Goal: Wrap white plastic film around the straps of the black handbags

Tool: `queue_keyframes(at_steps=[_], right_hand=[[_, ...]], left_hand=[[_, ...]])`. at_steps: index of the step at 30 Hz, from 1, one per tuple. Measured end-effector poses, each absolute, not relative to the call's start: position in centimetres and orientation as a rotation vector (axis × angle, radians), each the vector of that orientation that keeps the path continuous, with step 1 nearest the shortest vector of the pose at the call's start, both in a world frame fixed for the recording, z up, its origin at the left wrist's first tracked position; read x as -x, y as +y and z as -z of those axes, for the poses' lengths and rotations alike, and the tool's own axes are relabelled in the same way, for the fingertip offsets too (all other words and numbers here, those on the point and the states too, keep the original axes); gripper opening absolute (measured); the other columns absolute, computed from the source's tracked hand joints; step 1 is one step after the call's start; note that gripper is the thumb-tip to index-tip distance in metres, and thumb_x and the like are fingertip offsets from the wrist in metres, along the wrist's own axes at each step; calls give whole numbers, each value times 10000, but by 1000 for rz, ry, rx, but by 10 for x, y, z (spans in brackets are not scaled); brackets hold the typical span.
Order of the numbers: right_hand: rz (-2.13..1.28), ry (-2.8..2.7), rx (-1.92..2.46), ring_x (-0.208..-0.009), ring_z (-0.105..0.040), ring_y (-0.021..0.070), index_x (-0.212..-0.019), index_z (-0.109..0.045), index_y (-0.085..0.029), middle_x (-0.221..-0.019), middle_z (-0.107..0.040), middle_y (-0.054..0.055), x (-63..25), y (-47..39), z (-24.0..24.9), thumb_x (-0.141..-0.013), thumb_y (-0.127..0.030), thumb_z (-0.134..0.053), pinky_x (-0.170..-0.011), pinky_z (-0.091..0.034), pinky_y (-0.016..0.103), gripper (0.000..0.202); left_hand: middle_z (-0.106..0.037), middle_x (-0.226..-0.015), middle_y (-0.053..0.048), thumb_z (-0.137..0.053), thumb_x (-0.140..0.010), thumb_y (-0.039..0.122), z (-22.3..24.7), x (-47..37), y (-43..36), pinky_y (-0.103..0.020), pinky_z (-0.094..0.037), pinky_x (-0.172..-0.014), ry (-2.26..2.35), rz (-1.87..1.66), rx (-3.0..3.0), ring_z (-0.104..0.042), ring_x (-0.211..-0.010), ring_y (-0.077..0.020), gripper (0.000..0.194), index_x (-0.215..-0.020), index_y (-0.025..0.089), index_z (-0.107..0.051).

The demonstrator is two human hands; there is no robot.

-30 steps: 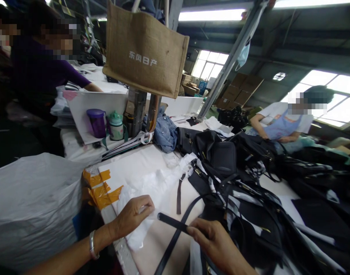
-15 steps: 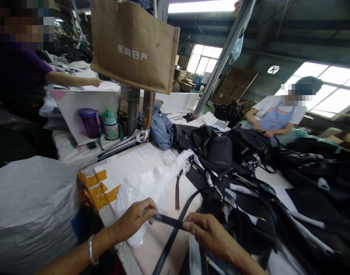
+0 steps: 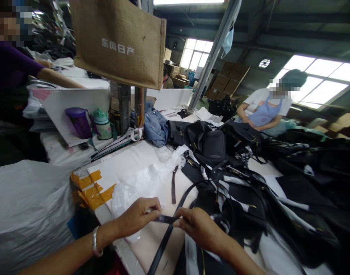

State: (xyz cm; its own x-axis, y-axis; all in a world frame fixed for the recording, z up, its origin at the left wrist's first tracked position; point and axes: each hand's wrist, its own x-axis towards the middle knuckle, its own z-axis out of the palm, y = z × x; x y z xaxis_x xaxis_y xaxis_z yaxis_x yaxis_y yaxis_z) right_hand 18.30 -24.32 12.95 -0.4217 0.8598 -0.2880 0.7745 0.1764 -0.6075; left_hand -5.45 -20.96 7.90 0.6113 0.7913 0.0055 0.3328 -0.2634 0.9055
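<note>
Between my two hands a short stretch of black strap [image 3: 166,219] is held over the table's near part. My left hand [image 3: 143,214], with a silver bracelet on the wrist, pinches its left end, where something clear and shiny shows. My right hand [image 3: 193,225] pinches the strap a little to the right. A longer black strap [image 3: 163,244] runs beneath it and curves up to the black bags. Crumpled white wrapping [image 3: 134,183] lies beyond my left hand, and a thin dark brown strip [image 3: 173,187] lies past the hands.
Black bags [image 3: 215,147] cover the table's right side. Orange tape [image 3: 93,191] wraps the left corner. A purple cup [image 3: 79,122] and green bottle [image 3: 102,124] stand behind. A brown bag [image 3: 120,46] hangs above. One person is at far left, another at right [image 3: 266,107].
The view has shifted, so the surroundings sit further left. My right hand has come closer to my left, leaving less strap between them. The left person's arm has moved.
</note>
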Motion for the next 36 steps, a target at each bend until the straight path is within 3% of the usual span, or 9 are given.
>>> queue_keyframes(at_steps=[2,6,12,16,20,25,28,32,36], right_hand=[[-1061,-2295,1591,-617,-563,135,-1027,-629,-222,-669,-625,-13,-177,-246,-126,-885,-358,-552,-558,-319,209,211],[-1066,-2263,1472,-826,-646,209,-1290,-407,-204,-918,-693,60,-169,-249,-123,-880,-405,-565,-680,-410,244,483],[-976,-2242,1457,-994,-634,269,-1456,-86,-150,-1192,-614,182,-175,-244,-110,-924,-342,-487,-792,-447,334,693],[-939,-2073,1472,-855,-641,228,-1381,-212,-159,-1017,-657,113,-172,-236,-103,-921,-374,-499,-717,-437,300,583],[-901,-2014,1570,-760,-611,193,-1056,-452,-187,-851,-648,50,-168,-221,-100,-890,-356,-547,-645,-380,260,256],[-877,-2044,1658,-701,-563,165,-880,-479,-202,-756,-607,12,-192,-200,-91,-885,-257,-512,-616,-337,250,65],[-821,-1967,1681,-706,-542,158,-866,-468,-198,-748,-573,3,-215,-194,-83,-885,-222,-485,-644,-348,256,35],[-883,-1842,1586,-653,-496,137,-864,-460,-203,-717,-532,-22,-234,-193,-82,-894,-239,-474,-621,-352,250,50],[-1167,-1663,1339,-602,-443,107,-904,-478,-206,-728,-521,-34,-246,-195,-103,-909,-351,-506,-569,-343,227,149]], left_hand=[[-625,-753,27,-487,-902,237,-84,42,-212,-233,-377,-664,895,-587,-1930,-554,-702,-124,149,-827,185,-604],[-625,-821,10,-446,-912,195,-95,16,-212,-252,-383,-715,803,-631,-2097,-551,-753,-138,147,-849,190,-579],[-592,-889,-10,-522,-814,102,-101,-2,-201,-251,-414,-807,744,-808,-1799,-562,-886,-151,128,-751,179,-603],[-567,-917,-19,-575,-783,135,-94,-8,-191,-260,-432,-813,815,-853,-1634,-561,-886,-158,81,-721,173,-613],[-553,-942,-29,-537,-829,194,-87,-10,-185,-267,-459,-785,945,-882,-1578,-567,-890,-168,124,-717,176,-588],[-531,-1093,-62,-416,-929,231,-67,11,-218,-339,-395,-963,1235,-1060,-1892,-506,-1091,-201,138,-964,204,-547],[-562,-1006,-67,-431,-930,281,-44,16,-256,-355,-440,-885,1227,-657,-2100,-548,-969,-214,151,-1003,203,-537],[-584,-1097,-120,-672,-739,274,-18,2,-281,-470,-422,-929,1325,-142,-2273,-515,-1056,-326,321,-1033,170,-593],[-599,-1130,-110,-586,-748,147,-10,-8,-272,-406,-440,-935,1290,31,-2302,-539,-1053,-283,273,-1019,167,-613]])
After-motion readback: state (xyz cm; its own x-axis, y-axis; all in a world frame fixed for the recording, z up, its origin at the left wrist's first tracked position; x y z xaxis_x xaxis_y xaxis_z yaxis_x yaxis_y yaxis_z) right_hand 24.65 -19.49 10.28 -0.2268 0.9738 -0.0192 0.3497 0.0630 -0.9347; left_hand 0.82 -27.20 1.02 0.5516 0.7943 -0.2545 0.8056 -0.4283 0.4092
